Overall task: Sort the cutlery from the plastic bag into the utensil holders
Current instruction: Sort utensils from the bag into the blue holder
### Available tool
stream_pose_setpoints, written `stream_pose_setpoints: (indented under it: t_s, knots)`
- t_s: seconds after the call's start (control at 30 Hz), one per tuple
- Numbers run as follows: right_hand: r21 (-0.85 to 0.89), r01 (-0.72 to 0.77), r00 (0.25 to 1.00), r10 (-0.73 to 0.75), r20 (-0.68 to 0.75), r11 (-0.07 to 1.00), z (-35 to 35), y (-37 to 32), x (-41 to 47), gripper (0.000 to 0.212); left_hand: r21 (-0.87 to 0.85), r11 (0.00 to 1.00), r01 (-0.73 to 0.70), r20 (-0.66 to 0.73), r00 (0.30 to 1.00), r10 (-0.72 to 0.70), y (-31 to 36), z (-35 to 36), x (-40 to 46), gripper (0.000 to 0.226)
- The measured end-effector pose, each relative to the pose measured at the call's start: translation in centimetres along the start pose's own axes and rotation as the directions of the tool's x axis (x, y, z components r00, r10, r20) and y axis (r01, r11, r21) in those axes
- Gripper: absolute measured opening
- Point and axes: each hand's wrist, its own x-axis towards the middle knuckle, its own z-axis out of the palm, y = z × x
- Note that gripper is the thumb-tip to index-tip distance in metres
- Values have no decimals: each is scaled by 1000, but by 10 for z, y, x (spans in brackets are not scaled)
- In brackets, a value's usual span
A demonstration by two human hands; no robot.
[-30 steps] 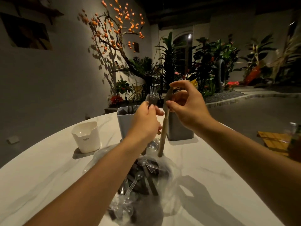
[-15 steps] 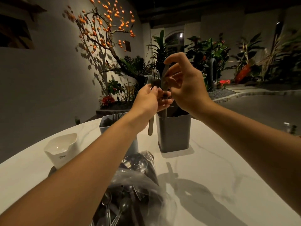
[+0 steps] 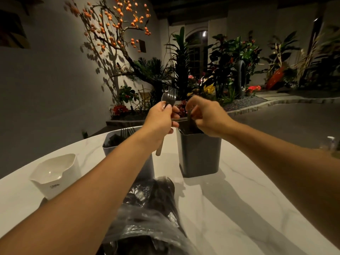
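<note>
Forks [image 3: 168, 97] are pinched upright in the left hand [image 3: 159, 124]; a dark utensil [image 3: 189, 120] is gripped by the right hand [image 3: 207, 117] over the dark holder [image 3: 199, 155]. Bag [image 3: 147, 214] lies at 6 o'clock, white cup [image 3: 55, 174] at 9, grey holder [image 3: 112, 142] partly blocked by the left arm.

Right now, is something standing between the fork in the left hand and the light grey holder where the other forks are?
Nothing visible blocks it. The fork is held by the left hand just above and right of the light grey holder, whose opening is uncovered.
</note>
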Motion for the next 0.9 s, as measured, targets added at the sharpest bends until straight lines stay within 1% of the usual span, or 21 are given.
stream_pose_setpoints:
  t_s: [0.03, 0.07, 0.1, 0.13, 0.17, 0.23, 0.27, 0.37, 0.5, 0.57, 0.63, 0.67, 0.73, 0.8, 0.87, 0.9]
  knots:
    - [-24, -26, 998, 27, 51, 999, 6, 3, 0, 42, -27, 999, 18, 20, 1000, -18, -2, -2, -1, 28]
    - [-28, -39, 997, 41, 69, 999, 9, 4, 0, 42, -51, 998, 38, 44, 998, -36, -4, -5, -3, 29]
    - [-7, -43, 997, 44, 57, 999, 11, 2, 1, 41, -62, 997, 52, 67, 997, -48, -5, -7, -5, 29]
    - [51, -45, 999, 43, 29, 998, 11, -2, 3, 36, -66, 996, 59, 91, 994, -53, -5, -9, -7, 29]
    - [155, -47, 999, 47, 7, 987, 9, -10, 3, 31, -68, 996, 65, 116, 992, -56, -6, -12, -10, 30]
    - [394, -76, 997, 77, 15, 916, 4, -27, 4, 25, -57, 995, 78, 155, 986, -68, -6, -16, -16, 30]
    - [462, -87, 996, 89, 16, 883, 2, -35, 3, 24, -30, 997, 77, 160, 984, -71, -5, -18, -19, 31]
    - [503, -58, 997, 75, -13, 862, 4, -54, 0, 27, 83, 996, 34, 148, 988, -46, -4, -26, -29, 37]
    - [558, -70, 996, 89, -6, 827, 10, -73, -3, 33, 165, 986, -8, 131, 991, -14, -4, -42, -42, 37]
    - [618, -90, 996, 83, 40, 781, 12, -83, -4, 30, 148, 989, -16, 130, 991, -3, -6, -54, -47, 38]
    - [677, -111, 994, 70, 89, 727, 15, -94, -4, 21, 75, 997, -16, 129, 992, 6, -7, -68, -52, 38]
    - [677, -105, 994, 61, 88, 729, 18, -99, -3, 18, 22, 1000, -8, 117, 993, 5, -8, -75, -55, 38]
    - [586, -27, 1000, 31, 4, 810, 22, -112, -2, 19, -58, 998, 10, 59, 998, -7, -7, -88, -59, 35]
    - [473, 90, 987, -16, -157, 876, 25, -124, 1, 24, -51, 999, -11, -57, 998, 8, -6, -101, -56, 36]
    - [388, 209, 948, -89, -304, 898, 28, -136, 3, 30, -28, 998, -51, -202, 978, 44, -5, -115, -48, 37]
    - [334, 266, 924, -139, -357, 904, 29, -141, 4, 33, -50, 997, -57, -253, 967, 42, -4, -123, -45, 38]
